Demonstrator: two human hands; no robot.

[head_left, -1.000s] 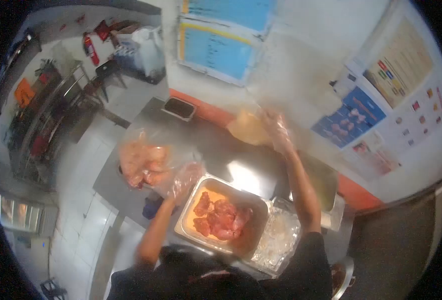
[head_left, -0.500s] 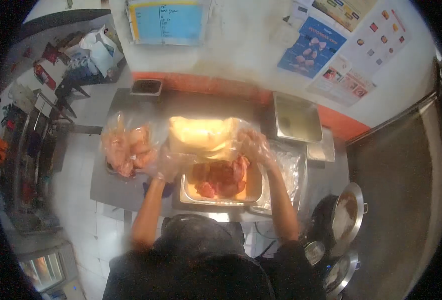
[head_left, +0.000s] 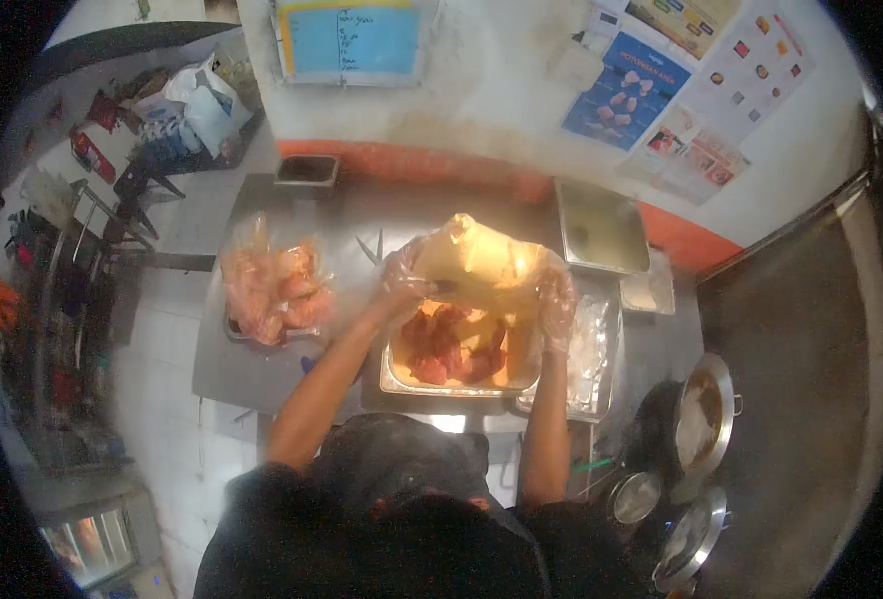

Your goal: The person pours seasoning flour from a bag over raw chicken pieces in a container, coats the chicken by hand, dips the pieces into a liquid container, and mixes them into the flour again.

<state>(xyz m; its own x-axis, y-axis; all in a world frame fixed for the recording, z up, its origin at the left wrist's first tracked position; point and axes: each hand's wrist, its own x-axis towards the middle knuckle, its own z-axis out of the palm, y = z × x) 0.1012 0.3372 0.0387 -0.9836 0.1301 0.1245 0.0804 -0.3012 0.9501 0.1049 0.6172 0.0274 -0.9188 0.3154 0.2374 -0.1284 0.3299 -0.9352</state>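
Both my hands wear clear plastic gloves. A bag of yellowish contents (head_left: 476, 252) is held up between them, over the back of a metal pan (head_left: 461, 387). My left hand (head_left: 408, 278) grips the bag's left side, fingers closed. On the right side, my right hand (head_left: 558, 299) is closed on it too. Red pieces of meat (head_left: 446, 349) lie in the pan in an orange-yellow layer. Left of the pan, a clear bag of pale pink meat (head_left: 274, 290) rests on the metal table (head_left: 361, 212).
Scissors (head_left: 369, 248) lie behind my left hand. A small dark-filled tray (head_left: 307, 172) and a larger metal container (head_left: 601, 228) stand along the wall. Right of the pan is a plastic-covered tray (head_left: 591, 364). Round pans (head_left: 706, 414) stand at the right.
The yellowish bag was lifted from the back of the table to above the pan, then shifted right. My left hand moved from near the meat bag onto it. The view has turned.
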